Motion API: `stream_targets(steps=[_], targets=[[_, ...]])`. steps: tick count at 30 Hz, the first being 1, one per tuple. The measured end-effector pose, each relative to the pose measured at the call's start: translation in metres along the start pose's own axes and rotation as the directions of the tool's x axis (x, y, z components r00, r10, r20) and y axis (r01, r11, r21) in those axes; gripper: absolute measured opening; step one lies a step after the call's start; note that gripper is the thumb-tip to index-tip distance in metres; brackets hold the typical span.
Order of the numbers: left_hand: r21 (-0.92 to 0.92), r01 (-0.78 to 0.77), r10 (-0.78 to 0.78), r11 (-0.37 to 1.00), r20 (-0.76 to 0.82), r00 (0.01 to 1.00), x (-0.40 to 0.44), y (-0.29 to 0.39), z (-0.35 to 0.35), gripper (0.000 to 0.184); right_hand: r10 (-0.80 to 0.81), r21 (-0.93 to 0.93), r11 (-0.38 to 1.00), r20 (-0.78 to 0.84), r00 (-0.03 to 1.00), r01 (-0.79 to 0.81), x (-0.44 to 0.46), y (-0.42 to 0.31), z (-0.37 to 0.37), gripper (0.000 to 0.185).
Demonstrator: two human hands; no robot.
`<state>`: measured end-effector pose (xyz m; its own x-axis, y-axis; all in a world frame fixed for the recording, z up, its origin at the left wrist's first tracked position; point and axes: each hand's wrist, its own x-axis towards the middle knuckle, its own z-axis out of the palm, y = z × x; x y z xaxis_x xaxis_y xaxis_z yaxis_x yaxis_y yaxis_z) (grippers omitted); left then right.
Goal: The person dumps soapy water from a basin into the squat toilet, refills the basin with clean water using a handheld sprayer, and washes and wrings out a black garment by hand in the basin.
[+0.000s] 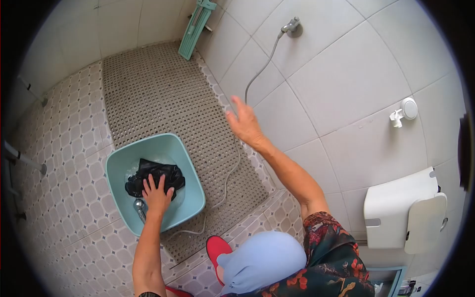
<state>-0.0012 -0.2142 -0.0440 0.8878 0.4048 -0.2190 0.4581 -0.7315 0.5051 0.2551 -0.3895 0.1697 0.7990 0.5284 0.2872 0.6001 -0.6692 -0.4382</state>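
A teal plastic basin (pixel 194 171) stands on the floor with some water in it. Inside lies a bunched wet black cloth (pixel 170 175). My left hand (pixel 157 197) rests on the cloth, palm down with its fingers spread. Beside that hand, a silver shower head (pixel 140 209) sits in the basin. My right hand (pixel 245 124) is raised to the right of the basin, fingers apart and holding nothing. It is nearest the tiled wall and the grey hose (pixel 269 62), which runs up to a wall tap (pixel 293 27).
A perforated grey mat (pixel 148 89) covers part of the patterned tile floor (pixel 64 163). In the far corner leans a green plastic rack-like object (pixel 197 30). A white holder (pixel 406 109) and a white box (pixel 396 208) are on the right wall. My red shoe (pixel 216 250) is near the basin.
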Motion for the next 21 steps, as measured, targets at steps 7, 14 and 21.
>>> stream_targets(steps=[7,14,21], targets=[[0.143,0.072,-0.107,0.987,0.260,0.960,-0.008,0.007,0.021,0.078,-0.077,-0.315,0.947,-0.426,0.902,-0.067,0.130,0.065,-0.117,0.061],[0.173,0.065,-0.109,0.983,0.261,0.959,-0.010,0.012,0.022,0.087,0.030,-0.486,0.839,-0.407,0.913,-0.244,0.222,0.019,-0.155,0.078],[0.106,0.033,-0.049,0.994,0.154,0.987,-0.014,0.006,0.034,0.087,0.152,-0.574,0.719,-0.421,0.894,-0.392,0.252,0.018,-0.143,0.086]])
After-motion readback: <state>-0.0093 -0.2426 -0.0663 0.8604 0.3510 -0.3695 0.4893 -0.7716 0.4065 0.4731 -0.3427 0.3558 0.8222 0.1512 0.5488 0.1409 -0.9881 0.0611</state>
